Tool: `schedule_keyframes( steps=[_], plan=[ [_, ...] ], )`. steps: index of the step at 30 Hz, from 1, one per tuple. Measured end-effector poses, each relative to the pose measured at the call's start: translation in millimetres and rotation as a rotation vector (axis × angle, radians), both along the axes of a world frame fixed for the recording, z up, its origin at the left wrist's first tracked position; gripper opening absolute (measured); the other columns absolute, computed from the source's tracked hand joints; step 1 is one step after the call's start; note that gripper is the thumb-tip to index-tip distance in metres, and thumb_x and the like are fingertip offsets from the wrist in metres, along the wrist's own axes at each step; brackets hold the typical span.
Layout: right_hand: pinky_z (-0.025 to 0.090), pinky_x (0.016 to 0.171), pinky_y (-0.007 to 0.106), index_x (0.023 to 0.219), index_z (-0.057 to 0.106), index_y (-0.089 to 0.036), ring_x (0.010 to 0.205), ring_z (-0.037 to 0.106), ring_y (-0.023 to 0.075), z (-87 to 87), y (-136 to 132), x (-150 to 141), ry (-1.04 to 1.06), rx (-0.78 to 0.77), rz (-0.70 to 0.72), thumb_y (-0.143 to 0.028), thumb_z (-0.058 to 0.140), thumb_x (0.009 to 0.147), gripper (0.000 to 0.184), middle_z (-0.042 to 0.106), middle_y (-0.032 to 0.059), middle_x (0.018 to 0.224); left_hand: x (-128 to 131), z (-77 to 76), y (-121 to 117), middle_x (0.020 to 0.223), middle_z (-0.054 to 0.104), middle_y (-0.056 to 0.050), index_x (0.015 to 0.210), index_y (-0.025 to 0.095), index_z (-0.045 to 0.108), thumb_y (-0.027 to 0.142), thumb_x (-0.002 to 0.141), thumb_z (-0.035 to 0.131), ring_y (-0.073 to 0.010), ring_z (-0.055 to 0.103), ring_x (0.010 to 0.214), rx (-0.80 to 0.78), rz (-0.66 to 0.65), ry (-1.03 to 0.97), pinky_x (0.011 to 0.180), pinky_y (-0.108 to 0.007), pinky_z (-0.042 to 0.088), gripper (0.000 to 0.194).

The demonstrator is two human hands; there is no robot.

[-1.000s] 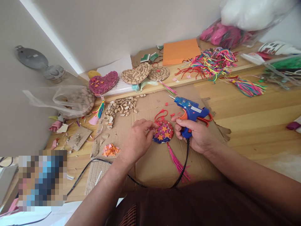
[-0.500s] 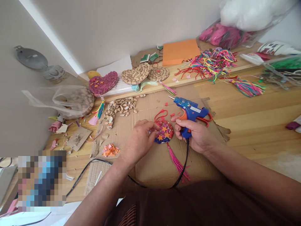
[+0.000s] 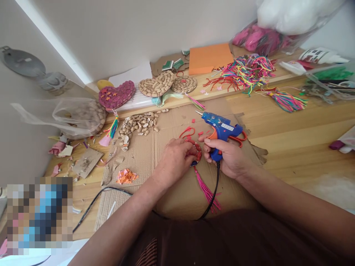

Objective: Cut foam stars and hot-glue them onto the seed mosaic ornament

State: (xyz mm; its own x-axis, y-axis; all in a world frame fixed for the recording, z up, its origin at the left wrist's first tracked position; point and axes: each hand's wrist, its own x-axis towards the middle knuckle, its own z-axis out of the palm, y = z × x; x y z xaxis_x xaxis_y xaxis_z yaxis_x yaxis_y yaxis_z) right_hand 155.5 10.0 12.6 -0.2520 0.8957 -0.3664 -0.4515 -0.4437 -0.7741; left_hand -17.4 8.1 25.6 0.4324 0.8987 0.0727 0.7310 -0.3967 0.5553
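A round ornament (image 3: pixel 198 149) with a red rim lies on the cardboard sheet (image 3: pixel 177 184), mostly hidden under my left hand (image 3: pixel 176 156). The curled fingers and thumb of that hand close over its face. From its lower edge runs a pink tassel (image 3: pixel 205 189), and a red cord loop (image 3: pixel 187 132) sticks out at the top. Just to the right, my right hand (image 3: pixel 230 157) is wrapped around the handle of a blue hot glue gun (image 3: pixel 219 122). The gun's nozzle points up and left, away from the ornament. Small red paper bits (image 3: pixel 200 133) lie between them.
Peanut shells (image 3: pixel 141 123) and orange paper pieces (image 3: pixel 127 176) lie left on the cardboard. A black cord (image 3: pixel 93 201) crosses the lower left. Peanut-covered hearts (image 3: pixel 156 83), orange paper (image 3: pixel 210 57) and bright tassels (image 3: pixel 249 72) line the back. A bottle (image 3: pixel 321 55) lies at right.
My left hand has moved right and over the ornament, covering the orange stars that showed before. The glue gun stays in my right hand. The whole view has shifted slightly.
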Motion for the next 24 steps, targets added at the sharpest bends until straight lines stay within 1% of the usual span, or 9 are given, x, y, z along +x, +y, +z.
schedule_keyframes(
  steps=[5, 7, 9, 11, 13, 16, 18, 20, 24],
  plan=[
    [0.034, 0.043, 0.023, 0.083, 0.072, -0.017, 0.048, 0.050, 0.0100, 2.2, -1.6, -0.1, -0.025, 0.047, 0.002, -0.031, 0.073, 0.074, 0.017, 0.054, -0.0023, 0.060, -3.3, 0.1, -1.9, 0.087, 0.070, -0.002, 0.078, 0.020, 0.068, 0.008, 0.081, 0.062, -0.0183, 0.060, 0.087, -0.001, 0.030, -0.045, 0.087, -0.034, 0.044, 0.014],
    [0.032, 0.041, 0.022, 0.084, 0.072, -0.018, 0.048, 0.049, 0.0095, 6.3, -3.0, 1.3, -0.043, 0.046, 0.020, -0.032, 0.072, 0.075, 0.017, 0.053, -0.0022, 0.062, -8.7, 2.9, -3.6, 0.087, 0.070, -0.002, 0.079, 0.020, 0.067, 0.010, 0.082, 0.062, -0.0183, 0.060, 0.088, -0.010, 0.066, -0.076, 0.086, -0.034, 0.045, 0.012],
    [0.029, 0.039, 0.022, 0.087, 0.073, -0.018, 0.046, 0.047, 0.0092, 12.5, -5.0, 4.7, -0.112, 0.058, 0.044, -0.034, 0.071, 0.078, 0.018, 0.052, -0.0023, 0.061, -15.3, 6.1, -5.9, 0.086, 0.070, -0.001, 0.081, 0.020, 0.065, 0.012, 0.083, 0.061, -0.0175, 0.061, 0.086, -0.047, 0.112, -0.122, 0.084, -0.032, 0.046, 0.009],
    [0.029, 0.038, 0.023, 0.092, 0.072, -0.020, 0.045, 0.045, 0.0095, 19.8, -8.1, 11.0, -0.231, 0.119, 0.082, -0.037, 0.070, 0.080, 0.021, 0.050, -0.0028, 0.059, -21.4, 8.5, -8.8, 0.084, 0.070, 0.000, 0.083, 0.020, 0.065, 0.014, 0.084, 0.059, -0.0158, 0.062, 0.081, -0.116, 0.153, -0.172, 0.079, -0.030, 0.047, 0.008],
    [0.033, 0.039, 0.024, 0.097, 0.071, -0.021, 0.045, 0.045, 0.0106, 27.3, -12.5, 20.7, -0.399, 0.200, 0.127, -0.040, 0.070, 0.082, 0.025, 0.050, -0.0032, 0.057, -25.9, 8.9, -11.8, 0.081, 0.070, 0.001, 0.083, 0.020, 0.065, 0.016, 0.085, 0.058, -0.0137, 0.062, 0.074, -0.181, 0.186, -0.217, 0.073, -0.027, 0.047, 0.008],
    [0.041, 0.043, 0.027, 0.098, 0.068, -0.020, 0.047, 0.049, 0.0133, 37.5, -22.1, 38.8, -0.760, 0.280, 0.206, -0.048, 0.069, 0.082, 0.032, 0.052, -0.0022, 0.056, -29.9, 6.5, -15.6, 0.077, 0.069, 0.003, 0.082, 0.020, 0.065, 0.017, 0.085, 0.058, -0.0112, 0.060, 0.068, -0.234, 0.206, -0.270, 0.066, -0.024, 0.046, 0.008],
    [0.042, 0.046, 0.028, 0.097, 0.068, -0.021, 0.050, 0.051, 0.0150, 43.7, -29.5, 49.5, -0.986, 0.354, 0.265, -0.051, 0.067, 0.084, 0.032, 0.055, -0.0012, 0.058, -31.9, 4.2, -17.3, 0.077, 0.069, 0.003, 0.082, 0.020, 0.065, 0.019, 0.085, 0.060, -0.0106, 0.059, 0.066, -0.247, 0.209, -0.297, 0.064, -0.023, 0.045, 0.006],
    [0.043, 0.049, 0.029, 0.097, 0.068, -0.022, 0.054, 0.053, 0.0162, 49.2, -36.7, 56.3, -1.099, 0.442, 0.310, -0.051, 0.064, 0.086, 0.031, 0.056, -0.0004, 0.060, -33.9, 2.7, -18.3, 0.077, 0.070, 0.003, 0.083, 0.020, 0.066, 0.021, 0.085, 0.061, -0.0109, 0.059, 0.066, -0.256, 0.213, -0.320, 0.063, -0.023, 0.045, 0.006],
    [0.045, 0.057, 0.031, 0.096, 0.069, -0.023, 0.062, 0.057, 0.0189, 55.2, -47.7, 58.6, -1.183, 0.556, 0.346, -0.048, 0.061, 0.089, 0.027, 0.062, 0.0023, 0.071, -38.5, 2.0, -19.1, 0.077, 0.071, 0.001, 0.082, 0.019, 0.067, 0.020, 0.084, 0.061, -0.0116, 0.061, 0.066, -0.272, 0.242, -0.373, 0.062, -0.023, 0.046, 0.006]
  ],
)
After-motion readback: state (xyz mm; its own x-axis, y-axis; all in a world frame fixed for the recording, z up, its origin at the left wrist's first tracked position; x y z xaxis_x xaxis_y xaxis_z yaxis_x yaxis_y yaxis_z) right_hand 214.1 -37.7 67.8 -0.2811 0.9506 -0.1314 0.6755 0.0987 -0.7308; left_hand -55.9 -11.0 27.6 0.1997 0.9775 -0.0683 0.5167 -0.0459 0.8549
